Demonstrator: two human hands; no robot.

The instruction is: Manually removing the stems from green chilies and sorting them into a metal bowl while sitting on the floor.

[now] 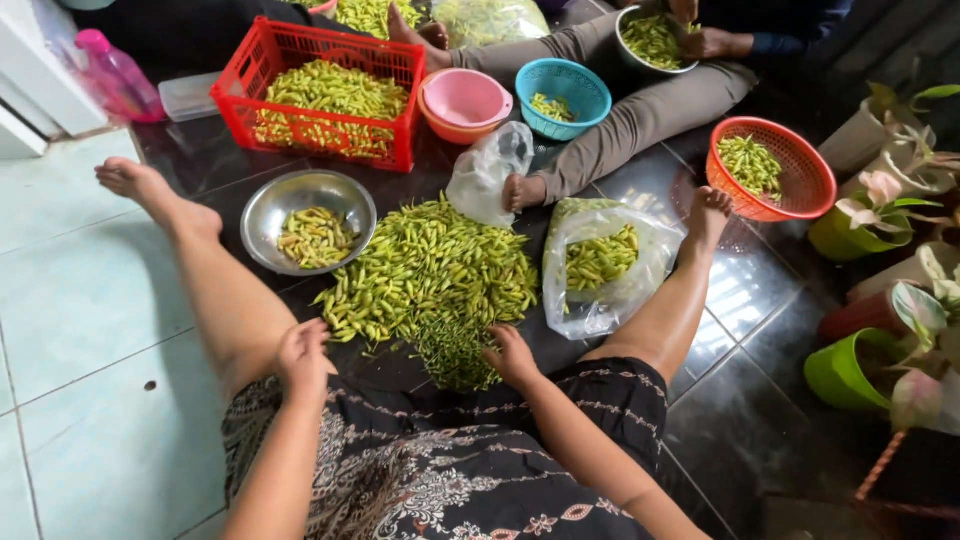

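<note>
My left hand [303, 352] curls loosely at the chili pile [430, 275], its seven o'clock edge — holding what, I cannot tell. My right hand [511, 355] rests, fingers bent, on the stems [452, 350] at six o'clock.

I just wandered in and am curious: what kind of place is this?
Probably a home porch or patio floor used for sorting chillies: a chilli pile on dark floor tiles, potted plants alongside, and a red crate of chillies.

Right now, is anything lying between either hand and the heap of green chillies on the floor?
Nothing visible. The left hand sits at the near left edge of the chilli heap, and the right hand rests at the small pile of stems on its near side.
</note>
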